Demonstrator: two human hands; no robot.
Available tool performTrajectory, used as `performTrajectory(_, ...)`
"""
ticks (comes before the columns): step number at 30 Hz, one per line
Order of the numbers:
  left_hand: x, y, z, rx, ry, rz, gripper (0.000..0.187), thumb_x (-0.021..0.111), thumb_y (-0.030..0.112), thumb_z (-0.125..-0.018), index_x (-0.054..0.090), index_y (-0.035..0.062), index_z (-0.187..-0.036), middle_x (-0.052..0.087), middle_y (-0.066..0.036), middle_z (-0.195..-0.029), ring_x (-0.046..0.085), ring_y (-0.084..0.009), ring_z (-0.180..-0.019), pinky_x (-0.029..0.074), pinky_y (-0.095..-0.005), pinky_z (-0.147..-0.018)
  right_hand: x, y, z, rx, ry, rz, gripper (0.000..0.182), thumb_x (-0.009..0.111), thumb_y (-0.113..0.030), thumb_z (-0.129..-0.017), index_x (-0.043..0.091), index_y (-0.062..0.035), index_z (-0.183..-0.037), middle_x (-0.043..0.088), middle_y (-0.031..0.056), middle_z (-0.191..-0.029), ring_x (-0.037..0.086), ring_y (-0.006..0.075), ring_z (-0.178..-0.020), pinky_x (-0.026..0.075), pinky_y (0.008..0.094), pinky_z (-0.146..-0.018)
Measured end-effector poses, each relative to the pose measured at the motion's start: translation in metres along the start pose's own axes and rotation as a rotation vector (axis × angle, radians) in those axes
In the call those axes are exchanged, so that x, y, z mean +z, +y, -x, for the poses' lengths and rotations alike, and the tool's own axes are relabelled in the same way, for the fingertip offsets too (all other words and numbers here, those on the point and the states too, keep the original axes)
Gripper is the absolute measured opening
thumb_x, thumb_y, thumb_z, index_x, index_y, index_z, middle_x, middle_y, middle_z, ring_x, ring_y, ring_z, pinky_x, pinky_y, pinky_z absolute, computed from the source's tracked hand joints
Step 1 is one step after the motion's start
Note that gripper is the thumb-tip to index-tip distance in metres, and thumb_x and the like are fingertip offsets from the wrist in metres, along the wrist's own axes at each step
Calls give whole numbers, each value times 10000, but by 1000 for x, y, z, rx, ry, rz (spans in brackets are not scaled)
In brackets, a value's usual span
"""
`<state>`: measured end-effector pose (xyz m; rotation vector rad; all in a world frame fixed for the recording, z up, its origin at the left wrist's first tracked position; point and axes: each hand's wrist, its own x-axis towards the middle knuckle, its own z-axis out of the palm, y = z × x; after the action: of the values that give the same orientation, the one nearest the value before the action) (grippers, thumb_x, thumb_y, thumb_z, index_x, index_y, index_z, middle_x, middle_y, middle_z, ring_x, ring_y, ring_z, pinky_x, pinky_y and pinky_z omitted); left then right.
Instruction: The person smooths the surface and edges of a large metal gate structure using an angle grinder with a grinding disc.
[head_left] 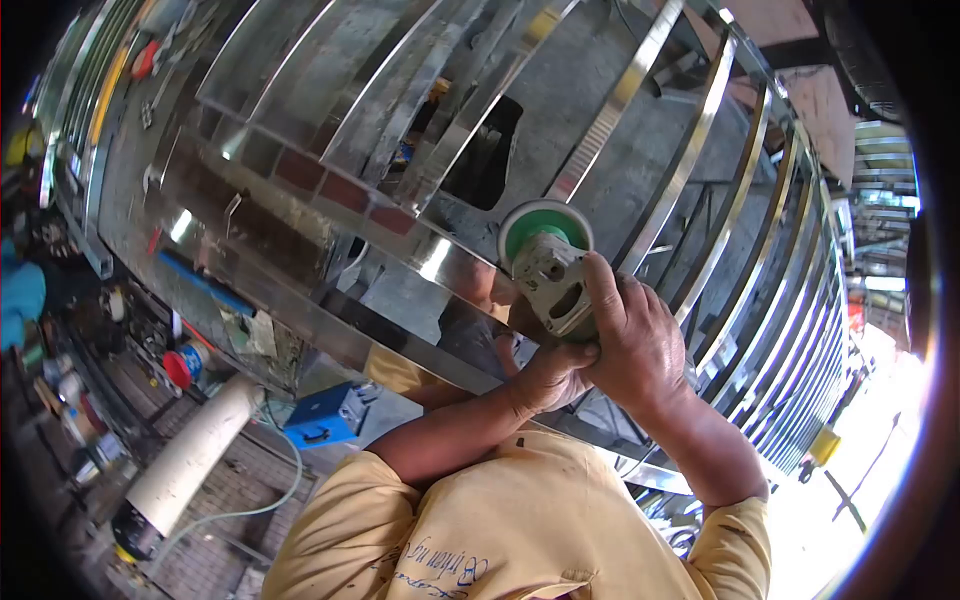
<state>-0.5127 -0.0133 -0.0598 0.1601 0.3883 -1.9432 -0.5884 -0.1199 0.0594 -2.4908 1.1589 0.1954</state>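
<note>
Both hands are closed round an angle grinder, held in front of my chest. My right hand grips the body from the right, its index finger laid along the gear head. Lower down, my left hand wraps the underside, its fingers partly hidden. The round disc, green in the middle with a pale rim, points away from me. It overlaps the edge of a shiny metal frame, near the foot of a bright crossbar. Most of the grinder's handle is covered by my hands.
Several parallel bars run off to the right. Below left are a blue case, a long pale cylinder with a thin hose, and a red-lidded container. A blue strip lies beside the frame.
</note>
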Motion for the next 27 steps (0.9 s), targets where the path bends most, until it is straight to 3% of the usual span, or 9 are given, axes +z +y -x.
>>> performTrajectory(3, 5, -3, -1, 70, -25, -26, 845, 778, 187, -820, 357, 177, -1552, 510, -45, -1461, 518, -201, -1374, 439, -410, -1177, 9, 0, 4, -42, 66, 39, 910, 756, -230, -725, 364, -166, -1544, 604, 196, -1070, 664, 392, -913, 563, 501, -804)
performTrajectory(19, 6, -2, 0, 151, -84, -89, 824, 699, 280, -813, 374, 152, -1559, 517, -62, -1477, 522, -219, -1379, 426, -424, -1170, 17, -9, 1, -100, 134, 190, 927, 771, -260, -720, 360, -169, -1547, 609, 197, -1090, 669, 398, -956, 565, 493, -825)
performTrajectory(27, 4, -5, 0, 79, -41, 13, 857, 770, 173, -785, 379, 167, -1548, 519, -40, -1459, 501, -196, -1390, 410, -399, -1198, 15, 0, 5, -72, 104, 111, 925, 807, -293, -714, 383, -157, -1524, 613, 188, -1078, 674, 396, -946, 564, 487, -816)
